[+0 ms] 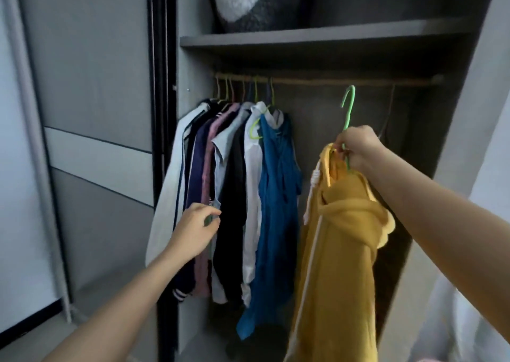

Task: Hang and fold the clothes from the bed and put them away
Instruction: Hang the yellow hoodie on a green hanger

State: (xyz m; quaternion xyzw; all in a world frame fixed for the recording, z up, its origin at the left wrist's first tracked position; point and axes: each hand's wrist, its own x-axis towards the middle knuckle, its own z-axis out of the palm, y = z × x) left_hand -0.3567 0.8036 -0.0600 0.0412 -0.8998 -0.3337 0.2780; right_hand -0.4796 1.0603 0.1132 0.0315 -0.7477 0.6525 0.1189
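Note:
A yellow hoodie (342,240) with white drawstrings hangs on a green hanger (348,104). My right hand (358,147) grips that hanger at its neck, and the hook sits a little below the wooden rail (345,81), on the rail's free right part. Several garments hang at the rail's left end, among them a blue one (276,196), a white shirt (252,196) and a black one (233,196). My left hand (194,233) rests against these hung clothes low down, fingers curled at the fabric; whether it grips the cloth is unclear.
A shelf (317,37) runs above the rail and bears a grey and white plush thing (256,0). The sliding wardrobe door (91,113) stands at the left. A light curtain (485,223) hangs at the right. One bare thin hanger (387,113) hangs right of the green one.

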